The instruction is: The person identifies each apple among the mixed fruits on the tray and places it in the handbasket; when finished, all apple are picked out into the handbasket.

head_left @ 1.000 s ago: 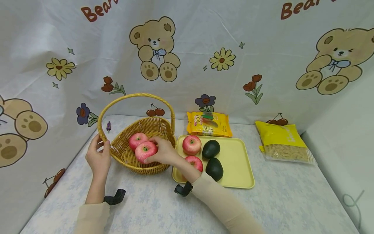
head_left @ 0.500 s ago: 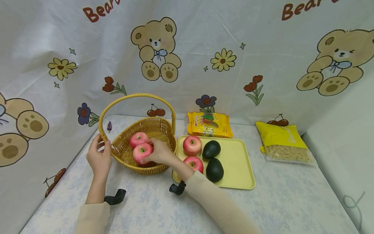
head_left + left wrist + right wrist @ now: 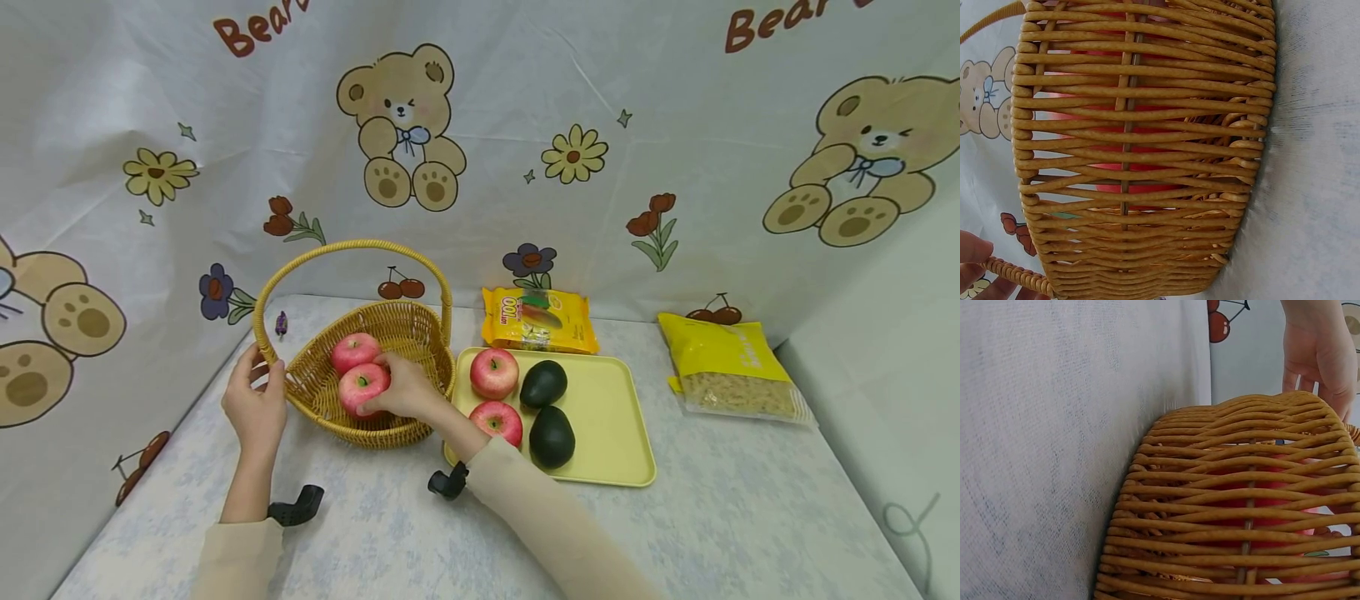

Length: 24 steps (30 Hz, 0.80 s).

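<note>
While the table (image 3: 750,517) gives room in front and off to the right, the basket (image 3: 397,313) stands just beside the left edge of the tray (image 3: 606,412) — its arched handle (image 3: 352,245) rising above the rim. The left hand (image 3: 255,408) is at the basket's left side, fingers and thumb curled round the handle's foot. The right hand (image 3: 405,387) reaches leftward over the right rim, thumb low and fingers high, bent round the front apple (image 3: 362,390); that apple is inside the basket, before the rear apple (image 3: 356,352). Since a second ago, the front apple has shifted slightly left, and the right forearm (image 3: 459,431) too — baring more of the tray's nearer apple (image 3: 498,419).
</note>
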Each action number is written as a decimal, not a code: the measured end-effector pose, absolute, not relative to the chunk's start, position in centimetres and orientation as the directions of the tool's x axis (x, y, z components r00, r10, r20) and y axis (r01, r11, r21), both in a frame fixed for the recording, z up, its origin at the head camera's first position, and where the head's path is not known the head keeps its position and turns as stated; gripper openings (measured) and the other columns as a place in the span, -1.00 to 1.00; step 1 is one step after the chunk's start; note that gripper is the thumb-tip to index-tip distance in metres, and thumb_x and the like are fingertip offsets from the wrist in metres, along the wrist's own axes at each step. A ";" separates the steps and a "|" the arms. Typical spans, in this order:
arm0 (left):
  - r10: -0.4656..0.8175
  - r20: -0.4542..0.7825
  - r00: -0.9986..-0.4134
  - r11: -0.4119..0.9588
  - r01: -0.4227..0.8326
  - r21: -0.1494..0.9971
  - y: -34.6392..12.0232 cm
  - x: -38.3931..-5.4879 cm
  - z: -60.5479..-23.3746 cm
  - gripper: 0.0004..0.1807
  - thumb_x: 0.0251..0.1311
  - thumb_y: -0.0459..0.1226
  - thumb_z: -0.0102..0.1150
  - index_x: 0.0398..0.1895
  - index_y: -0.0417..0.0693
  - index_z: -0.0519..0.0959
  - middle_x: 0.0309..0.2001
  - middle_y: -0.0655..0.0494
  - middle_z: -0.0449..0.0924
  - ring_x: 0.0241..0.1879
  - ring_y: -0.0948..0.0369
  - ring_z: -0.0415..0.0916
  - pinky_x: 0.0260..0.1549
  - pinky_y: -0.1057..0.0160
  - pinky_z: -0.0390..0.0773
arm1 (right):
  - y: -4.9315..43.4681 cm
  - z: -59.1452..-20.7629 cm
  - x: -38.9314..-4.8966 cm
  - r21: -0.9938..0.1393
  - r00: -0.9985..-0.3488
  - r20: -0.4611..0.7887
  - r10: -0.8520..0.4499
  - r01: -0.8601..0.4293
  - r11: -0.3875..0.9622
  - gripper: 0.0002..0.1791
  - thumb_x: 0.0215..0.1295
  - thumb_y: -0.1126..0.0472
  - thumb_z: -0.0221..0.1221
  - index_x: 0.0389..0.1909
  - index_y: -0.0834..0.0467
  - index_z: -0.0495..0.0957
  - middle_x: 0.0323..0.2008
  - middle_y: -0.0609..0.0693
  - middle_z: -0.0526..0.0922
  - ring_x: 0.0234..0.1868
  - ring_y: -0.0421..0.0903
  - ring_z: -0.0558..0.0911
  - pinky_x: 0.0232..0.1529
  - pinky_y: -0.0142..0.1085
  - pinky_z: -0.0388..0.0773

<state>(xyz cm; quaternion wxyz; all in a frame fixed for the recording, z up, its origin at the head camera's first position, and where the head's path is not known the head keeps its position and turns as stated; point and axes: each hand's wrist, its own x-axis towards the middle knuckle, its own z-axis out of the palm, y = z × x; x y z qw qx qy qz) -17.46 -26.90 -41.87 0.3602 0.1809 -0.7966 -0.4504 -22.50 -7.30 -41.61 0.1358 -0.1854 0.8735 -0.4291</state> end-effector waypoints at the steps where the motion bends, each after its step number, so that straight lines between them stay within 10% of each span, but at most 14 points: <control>1: -0.613 0.412 -0.674 0.530 0.036 0.847 -26.9 -17.5 -41.9 -0.58 0.33 -0.34 0.10 0.26 -0.13 0.50 0.08 -0.15 0.61 -0.21 0.66 0.31 -0.28 0.67 0.32 | -7.4 -41.6 -22.5 -0.801 -0.894 -0.078 -0.442 -0.207 0.562 -0.15 -0.10 0.05 0.53 0.27 0.10 0.41 0.17 -0.01 0.56 0.19 -0.05 0.50 0.18 -0.20 0.48; 24: -0.619 0.416 -0.666 0.539 0.026 0.842 -26.9 -17.7 -42.2 -0.58 0.33 -0.35 0.09 0.25 -0.16 0.49 0.09 -0.14 0.60 -0.21 0.68 0.28 -0.28 0.68 0.31 | -8.5 -42.4 -23.0 -0.708 -0.819 -0.081 -0.568 -0.354 0.611 -0.14 -0.03 -0.06 0.48 0.29 0.12 0.36 0.15 -0.03 0.55 0.14 -0.15 0.52 0.12 -0.36 0.48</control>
